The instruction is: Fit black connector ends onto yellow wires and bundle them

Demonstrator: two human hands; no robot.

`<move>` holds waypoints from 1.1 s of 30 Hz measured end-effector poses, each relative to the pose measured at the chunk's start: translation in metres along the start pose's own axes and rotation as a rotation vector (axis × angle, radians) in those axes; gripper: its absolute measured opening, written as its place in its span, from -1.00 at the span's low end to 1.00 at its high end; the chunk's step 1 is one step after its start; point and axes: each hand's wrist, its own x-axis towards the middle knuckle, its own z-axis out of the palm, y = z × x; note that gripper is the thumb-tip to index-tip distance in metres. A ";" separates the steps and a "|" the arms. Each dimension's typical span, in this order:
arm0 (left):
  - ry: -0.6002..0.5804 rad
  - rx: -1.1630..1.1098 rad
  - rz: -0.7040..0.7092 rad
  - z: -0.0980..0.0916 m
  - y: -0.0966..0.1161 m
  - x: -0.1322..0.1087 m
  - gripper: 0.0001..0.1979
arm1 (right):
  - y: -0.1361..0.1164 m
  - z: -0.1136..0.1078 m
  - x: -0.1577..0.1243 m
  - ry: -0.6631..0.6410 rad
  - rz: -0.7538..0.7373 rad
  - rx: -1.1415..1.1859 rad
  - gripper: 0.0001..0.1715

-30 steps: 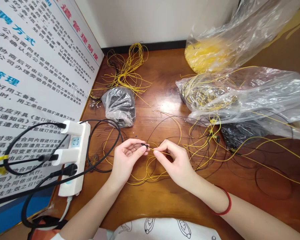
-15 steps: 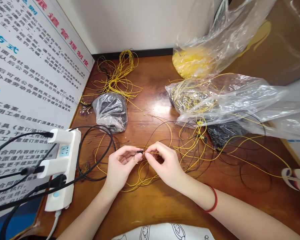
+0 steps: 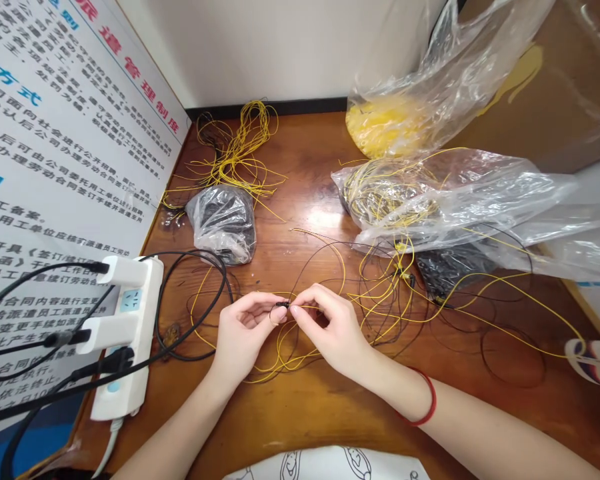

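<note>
Wood bench (image 3: 300, 407), white wall (image 3: 280, 47); Chinese-text board (image 3: 55, 167) left. Left hand (image 3: 243, 337) pinches black plug (image 3: 281, 305); right hand (image 3: 333, 333) pinches yellow wire (image 3: 306, 307), tips meeting.

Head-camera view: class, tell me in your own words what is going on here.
A person works at a wooden table with both hands. The left hand pinches a small black connector; the right hand pinches a thin yellow wire right against it. Loose yellow and black wires lie around them, clear bags of wire behind, a power strip at the left.
</note>
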 end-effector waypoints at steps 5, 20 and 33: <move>-0.013 -0.004 -0.005 -0.001 -0.001 -0.001 -0.81 | 0.003 0.001 -0.001 0.023 -0.002 0.032 -0.90; 0.002 0.026 -0.025 0.002 0.001 -0.002 -0.85 | 0.003 0.001 0.000 0.009 -0.022 -0.014 -0.86; 0.040 0.017 -0.019 -0.001 0.006 0.002 -0.80 | 0.003 0.002 -0.002 0.041 0.003 0.047 -0.96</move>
